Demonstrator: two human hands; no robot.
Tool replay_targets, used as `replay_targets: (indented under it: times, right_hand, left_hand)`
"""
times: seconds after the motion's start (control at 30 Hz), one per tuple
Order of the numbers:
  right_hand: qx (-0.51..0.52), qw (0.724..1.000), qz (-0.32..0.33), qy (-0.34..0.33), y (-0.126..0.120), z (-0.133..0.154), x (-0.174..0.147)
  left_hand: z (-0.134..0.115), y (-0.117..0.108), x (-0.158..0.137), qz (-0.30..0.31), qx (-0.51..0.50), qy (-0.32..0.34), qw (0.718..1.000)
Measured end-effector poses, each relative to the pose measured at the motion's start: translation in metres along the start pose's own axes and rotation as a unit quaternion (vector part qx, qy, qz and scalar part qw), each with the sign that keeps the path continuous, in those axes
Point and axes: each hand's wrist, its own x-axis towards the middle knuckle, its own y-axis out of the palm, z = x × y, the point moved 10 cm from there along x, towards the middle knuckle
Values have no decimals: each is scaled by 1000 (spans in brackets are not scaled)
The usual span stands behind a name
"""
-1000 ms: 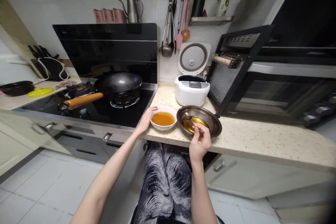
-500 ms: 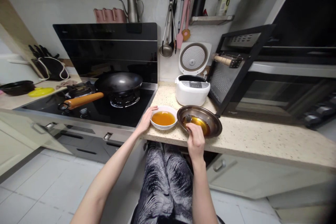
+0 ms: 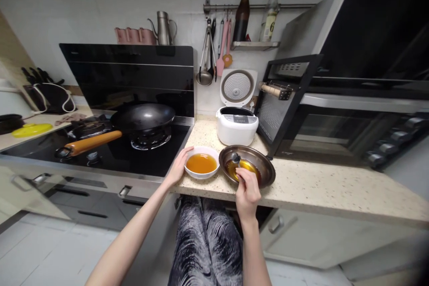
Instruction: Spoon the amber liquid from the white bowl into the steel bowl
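A white bowl of amber-brown liquid stands on the counter near its front edge. My left hand steadies it, fingers closed on its left rim. Right beside it sits a dark metal basin with a pool of golden, oily liquid at the bottom. Pinched in my right hand is a small metal spoon, its head over the basin's left part. My fingers cover most of its handle. I cannot tell whether the spoon holds any liquid.
Behind the basin stands a white rice cooker with its lid raised. A black wok with an orange handle rests on the stove at left. An oven stands at right. Ladles and spatulas hang from a wall rail.
The spoon's head has lifted and shows more clearly above the golden liquid. My left hand stays at the white bowl. The camera view has tilted up and shifted a little right.
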Motion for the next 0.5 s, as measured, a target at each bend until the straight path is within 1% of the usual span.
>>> replay_targets:
  times: [0.1, 0.2, 0.33, 0.5]
  right_hand:
    - [24, 998, -37, 33, -6, 2, -1]
    - [66, 995, -48, 56, -4, 8, -3]
    - [106, 992, -13, 65, 17, 20, -8]
    - [135, 987, 40, 77, 49, 28, -19]
  left_hand:
    - [3, 0, 0, -2, 0, -11, 1000]
    - [3, -1, 0, -5, 0, -17, 1000]
    - [-2, 2, -1, 9, -10, -16, 1000]
    - [-9, 1, -1, -2, -20, -3, 1000]
